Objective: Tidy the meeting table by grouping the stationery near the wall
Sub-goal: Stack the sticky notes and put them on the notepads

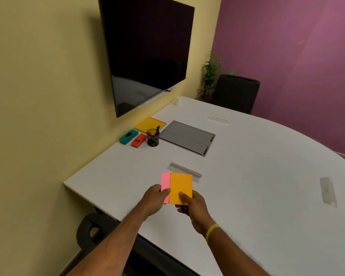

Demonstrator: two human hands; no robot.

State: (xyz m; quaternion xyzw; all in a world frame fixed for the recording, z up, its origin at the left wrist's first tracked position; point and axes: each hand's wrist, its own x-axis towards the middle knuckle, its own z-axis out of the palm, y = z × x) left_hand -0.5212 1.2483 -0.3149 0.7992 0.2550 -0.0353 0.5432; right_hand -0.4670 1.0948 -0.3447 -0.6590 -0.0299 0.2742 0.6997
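Over the white table [247, 176], my left hand [154, 200] pinches a pink sticky-note pad [165, 181] at its lower edge. My right hand [193, 206] pinches an orange pad [180, 186] that overlaps the pink one on its right. Near the yellow wall lie a yellow pad [149, 124], a teal stapler-like tool [128, 136], a red one [138, 140] and a black mesh pen cup [153, 138] holding markers.
A grey cable hatch [187, 137] is set into the table beside the pen cup. Clear plastic strips lie at the middle [184, 171] and right [327, 193]. A dark screen [147, 52] hangs on the wall. A black chair [235, 93] and plant stand at the far end.
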